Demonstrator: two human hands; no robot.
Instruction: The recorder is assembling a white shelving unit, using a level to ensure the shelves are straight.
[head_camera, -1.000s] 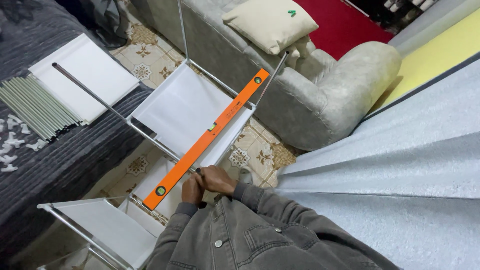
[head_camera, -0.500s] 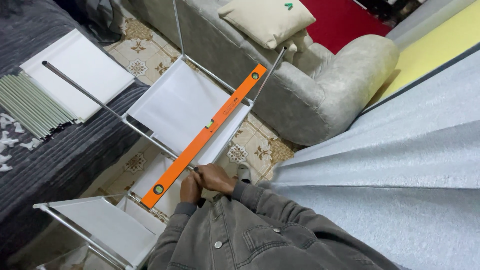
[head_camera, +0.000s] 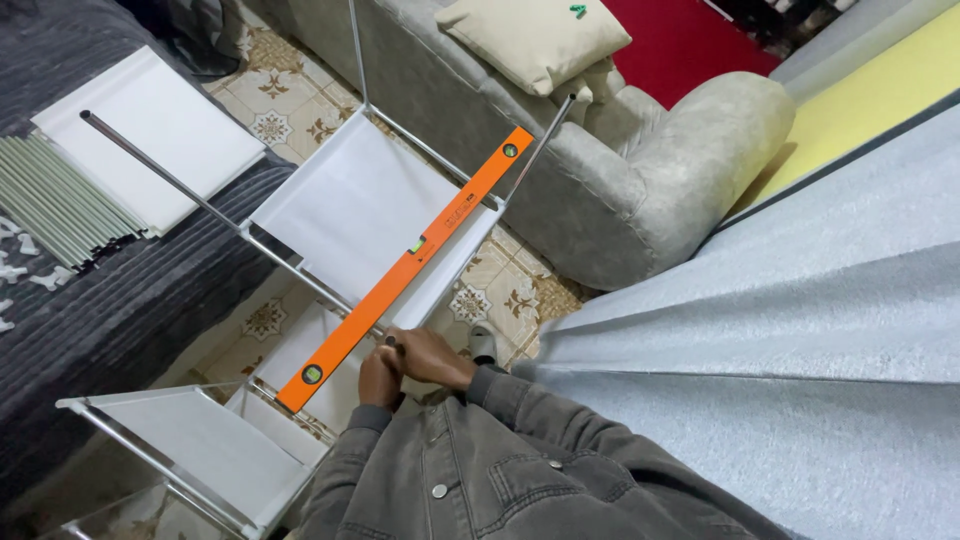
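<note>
Grey sofa (head_camera: 600, 190) at 1 o'clock. White shelf panel (head_camera: 350, 205) centre. Orange level (head_camera: 405, 270) lies diagonally across panel. Left hand (head_camera: 378, 378) and right hand (head_camera: 428, 358) at 6 o'clock, fingers curled together around rod end beside level.

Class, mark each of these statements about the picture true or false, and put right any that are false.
1. An orange spirit level lies across a white shelf panel. True.
2. The left hand and right hand are far apart. False: they are together at a metal tube end beside the level.
3. A cream cushion rests on the grey sofa. True.
4. The bundle of thin rods stands upright on the tiled floor. False: it lies flat on the dark grey bedcover.
5. The person wears a red jacket. False: the jacket is grey.
</note>
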